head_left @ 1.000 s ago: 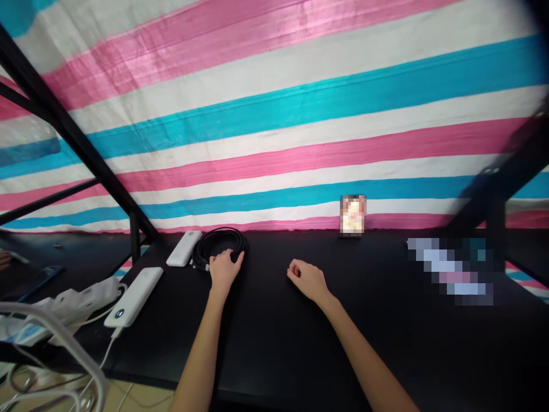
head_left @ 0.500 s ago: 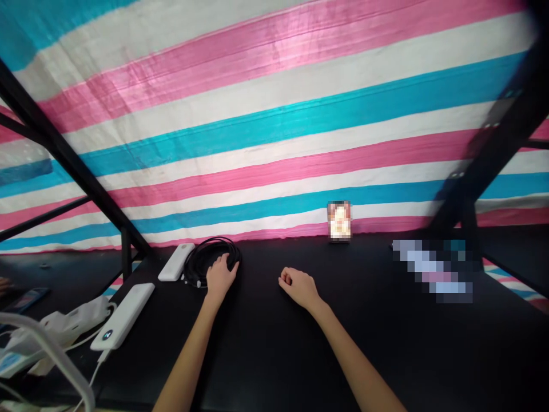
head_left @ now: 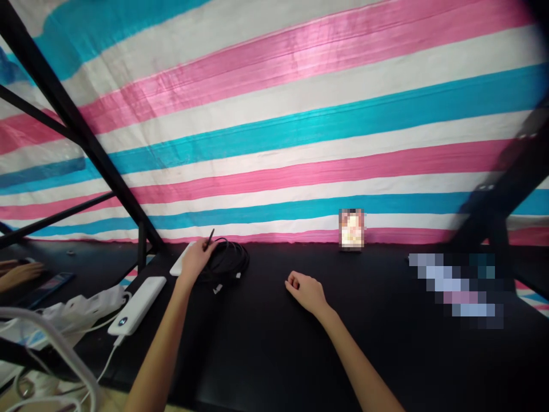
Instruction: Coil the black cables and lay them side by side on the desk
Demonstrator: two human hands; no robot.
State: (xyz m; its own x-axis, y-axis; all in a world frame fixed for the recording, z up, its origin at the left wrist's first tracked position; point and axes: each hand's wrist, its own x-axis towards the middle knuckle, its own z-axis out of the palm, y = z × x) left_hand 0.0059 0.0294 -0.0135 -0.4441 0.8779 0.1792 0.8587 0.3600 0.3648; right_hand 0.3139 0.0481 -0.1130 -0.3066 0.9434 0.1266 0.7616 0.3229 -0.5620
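A left hand [head_left: 195, 264] pinches a slim, dark, stick-like piece [head_left: 210, 238], tilted, beside a loose coil of thin black cable [head_left: 234, 264] on a smooth black tabletop [head_left: 253, 343]; well apart, the right hand [head_left: 306, 293] curls into a loose fist, nothing showing in it. The piece (whether it joins the cable cannot be told) looks light and stiff, probably best held near its middle. The coil should prove light, limp and springy, easiest gathered across several strands. A smooth white rectangular slab [head_left: 179, 262] sits partly behind the left hand; beyond hangs wrinkled, glossy striped sheeting [head_left: 300, 177].
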